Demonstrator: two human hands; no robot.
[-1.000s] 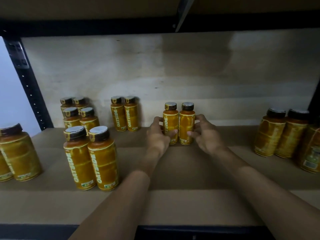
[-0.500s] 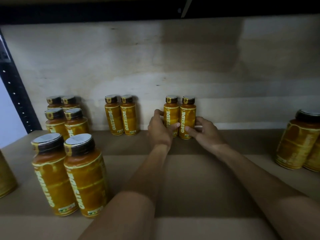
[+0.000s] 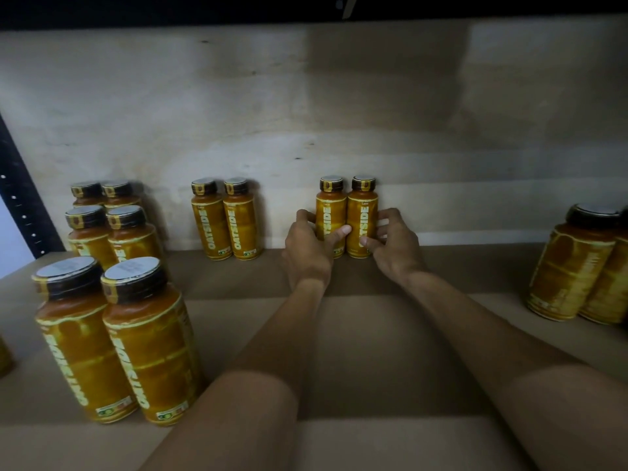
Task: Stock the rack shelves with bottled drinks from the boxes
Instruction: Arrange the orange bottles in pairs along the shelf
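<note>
Partly stocked: far-centre pair of bottles [image 3: 362,212] gripped in curled fingers of left hand [image 3: 307,253] and right hand [image 3: 396,248]; shelf [image 3: 356,334] gaps unfilled.

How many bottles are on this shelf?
12: four bottles back left, two front left, two mid-back, two gripped by the left hand and right hand, two at right. Edges may hide more.

Both arms reach straight forward, hands side by side.
The left hand [image 3: 307,248] curls round the left bottle [image 3: 330,212], thumb across its front; the right hand [image 3: 396,246] pinches the right bottle [image 3: 363,219], fingers curled at its side.
</note>
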